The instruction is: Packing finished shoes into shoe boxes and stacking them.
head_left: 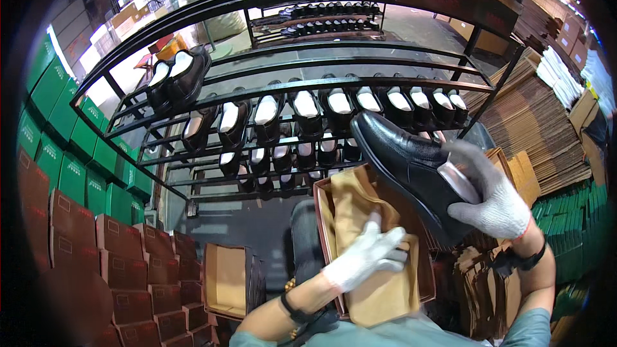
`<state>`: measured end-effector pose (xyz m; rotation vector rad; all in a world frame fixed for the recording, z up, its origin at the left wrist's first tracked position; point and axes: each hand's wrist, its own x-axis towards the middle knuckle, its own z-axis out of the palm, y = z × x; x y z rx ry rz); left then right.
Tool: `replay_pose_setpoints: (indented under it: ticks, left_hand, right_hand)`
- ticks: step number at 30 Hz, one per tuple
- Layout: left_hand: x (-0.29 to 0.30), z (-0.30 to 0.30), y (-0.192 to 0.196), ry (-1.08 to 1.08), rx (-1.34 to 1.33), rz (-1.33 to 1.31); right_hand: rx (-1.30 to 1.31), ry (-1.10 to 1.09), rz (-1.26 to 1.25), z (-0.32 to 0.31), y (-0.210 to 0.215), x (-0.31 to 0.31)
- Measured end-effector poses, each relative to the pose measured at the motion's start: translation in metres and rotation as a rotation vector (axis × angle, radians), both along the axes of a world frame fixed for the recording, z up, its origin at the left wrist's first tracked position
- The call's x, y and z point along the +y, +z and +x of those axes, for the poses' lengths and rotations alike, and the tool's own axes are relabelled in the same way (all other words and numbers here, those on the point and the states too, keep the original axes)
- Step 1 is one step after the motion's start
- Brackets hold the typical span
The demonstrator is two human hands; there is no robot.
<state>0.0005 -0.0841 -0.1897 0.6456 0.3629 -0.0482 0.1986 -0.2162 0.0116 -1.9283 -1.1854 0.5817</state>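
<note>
My right hand, in a white knit glove, grips a black leather shoe by its heel end. The shoe hangs tilted over the right side of an open shoebox, its toe pointing up and left. Tan wrapping paper lines the box and folds out over its near edge. My left hand, gloved too, lies on the paper inside the box with its fingers spread and nothing visibly held. Whether a second shoe lies under the paper is hidden.
A black metal rack ahead carries rows of black shoes with pale insoles. Green boxes and dark red boxes are stacked at left. An open box stands near my left forearm. Flat cardboard is piled at right.
</note>
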Motion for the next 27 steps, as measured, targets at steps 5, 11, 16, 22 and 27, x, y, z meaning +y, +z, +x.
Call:
replay_pose_setpoints:
  ticks: [5,11,16,22,27]
  left_hand:
    - [-0.055,0.027,0.040,-0.367,0.033,1.425]
    - [-0.061,-0.011,0.053,0.056,-0.835,1.732]
    - [0.030,0.025,0.052,0.357,-0.210,2.087]
    - [0.060,0.053,0.001,-0.120,-0.020,2.070]
    - [0.028,0.023,0.008,0.276,-0.072,1.916]
  right_hand:
    - [-0.990,0.681,-0.210,0.023,0.074,0.038]
    - [-1.037,1.117,-0.115,-0.033,-0.051,0.118]
    - [-0.449,0.043,0.183,0.069,-0.092,-0.004]
    - [-0.479,-0.484,-0.891,0.172,-0.249,-0.271]
    - [-0.808,-0.475,-0.908,0.153,-0.180,-0.290]
